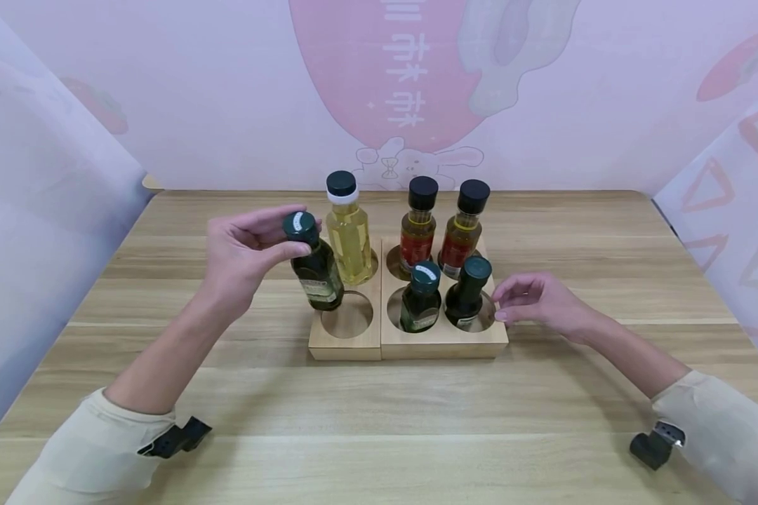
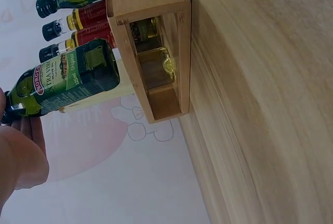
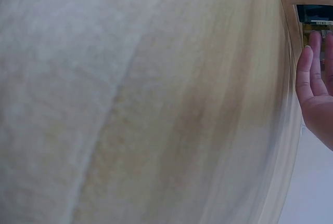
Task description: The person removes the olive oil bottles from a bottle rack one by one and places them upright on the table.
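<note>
My left hand (image 1: 243,245) grips a dark green olive oil bottle (image 1: 318,277) by its capped neck. The bottle hangs slightly tilted over the front-left round hole of a wooden rack (image 1: 347,345); the left wrist view shows its label and its base above the rack. At the rack's right side is my right hand (image 1: 540,305), its fingers loosely bent and fingertips at the edge; whether they touch it I cannot tell. In the right wrist view these fingers (image 3: 316,73) look fairly straight, with nothing held.
Behind the held bottle stands a tall pale-yellow oil bottle (image 1: 349,242). Two red-labelled bottles with black caps (image 1: 417,242) occupy the rack's back row. In front of them stand a green-capped bottle (image 1: 420,308) and a darker one (image 1: 464,301). The wooden table (image 1: 429,428) meets a printed backdrop.
</note>
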Tool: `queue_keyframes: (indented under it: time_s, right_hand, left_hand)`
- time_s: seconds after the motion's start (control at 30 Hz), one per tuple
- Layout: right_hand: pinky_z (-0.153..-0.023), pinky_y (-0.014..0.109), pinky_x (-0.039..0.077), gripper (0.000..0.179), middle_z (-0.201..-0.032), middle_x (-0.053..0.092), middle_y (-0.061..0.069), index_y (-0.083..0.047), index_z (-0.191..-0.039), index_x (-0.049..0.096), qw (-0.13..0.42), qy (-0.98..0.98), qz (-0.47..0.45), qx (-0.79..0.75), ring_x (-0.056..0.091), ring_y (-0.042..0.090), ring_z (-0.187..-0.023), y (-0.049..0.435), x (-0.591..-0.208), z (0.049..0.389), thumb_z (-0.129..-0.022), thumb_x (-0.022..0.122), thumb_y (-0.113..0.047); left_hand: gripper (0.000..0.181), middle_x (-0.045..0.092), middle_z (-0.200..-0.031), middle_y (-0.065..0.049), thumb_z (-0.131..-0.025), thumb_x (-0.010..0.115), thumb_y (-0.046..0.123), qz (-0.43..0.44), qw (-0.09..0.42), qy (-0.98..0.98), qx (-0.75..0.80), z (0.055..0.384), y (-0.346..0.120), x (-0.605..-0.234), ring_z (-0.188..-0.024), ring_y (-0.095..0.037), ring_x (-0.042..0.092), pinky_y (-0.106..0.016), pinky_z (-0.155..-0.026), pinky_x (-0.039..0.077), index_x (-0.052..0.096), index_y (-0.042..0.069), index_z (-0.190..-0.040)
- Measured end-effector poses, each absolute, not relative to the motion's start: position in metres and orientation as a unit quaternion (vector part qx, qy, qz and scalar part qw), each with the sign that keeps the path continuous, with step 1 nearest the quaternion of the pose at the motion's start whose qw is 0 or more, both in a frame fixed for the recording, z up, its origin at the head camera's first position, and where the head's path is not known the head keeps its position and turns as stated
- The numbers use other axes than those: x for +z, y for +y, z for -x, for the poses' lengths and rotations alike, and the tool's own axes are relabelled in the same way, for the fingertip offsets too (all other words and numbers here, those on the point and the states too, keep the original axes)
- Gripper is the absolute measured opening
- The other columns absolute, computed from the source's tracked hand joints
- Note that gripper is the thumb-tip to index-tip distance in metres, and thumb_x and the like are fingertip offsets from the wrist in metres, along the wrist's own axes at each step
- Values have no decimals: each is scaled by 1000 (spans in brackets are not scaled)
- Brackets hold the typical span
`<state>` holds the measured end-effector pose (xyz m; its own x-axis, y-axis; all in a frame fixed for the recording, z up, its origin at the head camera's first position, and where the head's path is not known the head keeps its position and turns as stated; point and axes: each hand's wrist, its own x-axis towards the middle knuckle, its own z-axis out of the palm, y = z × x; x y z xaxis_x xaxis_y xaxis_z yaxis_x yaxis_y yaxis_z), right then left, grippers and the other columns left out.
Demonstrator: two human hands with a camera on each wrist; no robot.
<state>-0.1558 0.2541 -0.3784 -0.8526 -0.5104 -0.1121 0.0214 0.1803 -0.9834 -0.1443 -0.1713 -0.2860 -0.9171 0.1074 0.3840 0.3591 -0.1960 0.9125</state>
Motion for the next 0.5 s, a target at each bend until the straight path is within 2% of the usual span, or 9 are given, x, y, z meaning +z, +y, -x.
queue_keyframes:
  time_s: [0.5]
  right_hand:
    - [-77, 30, 64, 22, -94, 72, 8, 4, -105, 71, 216, 733, 171, -622, 69, 14, -86, 255, -380, 157, -86, 82, -1]
  left_hand:
    - [41, 79, -98, -14, -78, 69, -32, 146, 153, -603, -769, 152, -188, -288, -92, -21, 78, -30, -85, 62, 73, -13, -114]
